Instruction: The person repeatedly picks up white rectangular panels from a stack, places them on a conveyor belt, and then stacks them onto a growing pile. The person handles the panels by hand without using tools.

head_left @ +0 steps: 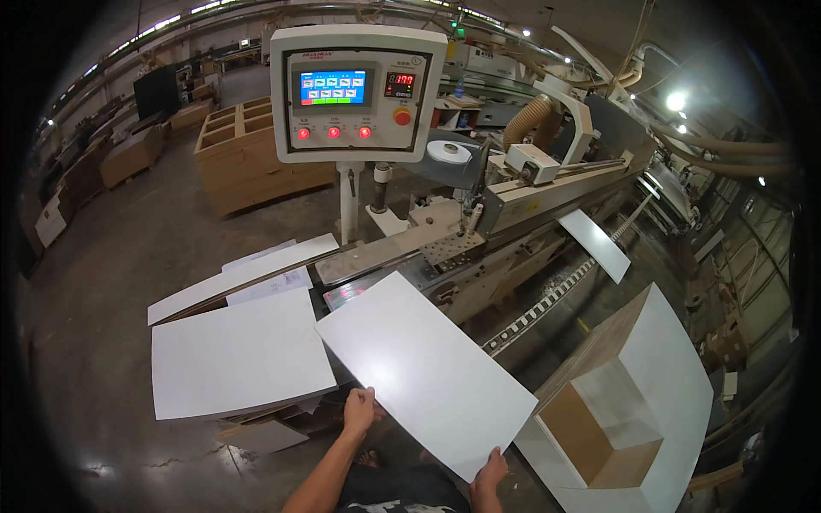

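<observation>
Garment: dark, with pale print visible from here
Forearms: both bare
Left hand: ungloved
Right hand: likewise

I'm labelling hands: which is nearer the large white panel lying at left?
Left. The left hand is just right of that panel; the right hand is farther right.

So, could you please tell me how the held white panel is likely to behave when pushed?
The white panel is probably stiff, showing no obvious sag between the left hand and right hand. Its smooth, shiny face may be slippery. Broad and flat, it should probably slide rather than roll.
</observation>
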`<state>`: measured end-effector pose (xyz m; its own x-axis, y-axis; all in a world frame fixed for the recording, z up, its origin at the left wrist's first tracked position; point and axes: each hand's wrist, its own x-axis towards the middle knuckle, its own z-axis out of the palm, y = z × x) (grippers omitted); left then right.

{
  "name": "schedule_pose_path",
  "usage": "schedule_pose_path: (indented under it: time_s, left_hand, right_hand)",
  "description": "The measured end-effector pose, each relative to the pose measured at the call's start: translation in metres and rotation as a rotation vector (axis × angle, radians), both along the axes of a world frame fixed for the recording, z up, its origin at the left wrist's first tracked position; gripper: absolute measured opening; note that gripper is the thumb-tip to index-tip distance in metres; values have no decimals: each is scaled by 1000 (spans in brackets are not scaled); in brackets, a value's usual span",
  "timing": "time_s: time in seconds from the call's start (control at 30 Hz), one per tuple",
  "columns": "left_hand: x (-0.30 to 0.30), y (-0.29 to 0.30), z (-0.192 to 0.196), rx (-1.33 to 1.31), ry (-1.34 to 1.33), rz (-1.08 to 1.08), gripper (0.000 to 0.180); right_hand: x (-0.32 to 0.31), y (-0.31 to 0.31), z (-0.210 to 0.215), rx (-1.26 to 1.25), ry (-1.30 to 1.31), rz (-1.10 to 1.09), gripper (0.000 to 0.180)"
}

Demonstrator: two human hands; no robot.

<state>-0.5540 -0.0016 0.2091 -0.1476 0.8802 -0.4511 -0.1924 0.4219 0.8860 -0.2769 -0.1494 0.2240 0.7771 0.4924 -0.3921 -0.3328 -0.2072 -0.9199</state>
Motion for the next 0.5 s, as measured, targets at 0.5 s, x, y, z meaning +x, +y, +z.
schedule_pose_path:
  time_s: [0.5]
  left_hand:
    - [2,70,-8,47,122,89,39]
  right_hand:
    - [-47,47,15,-60,393,140,46]
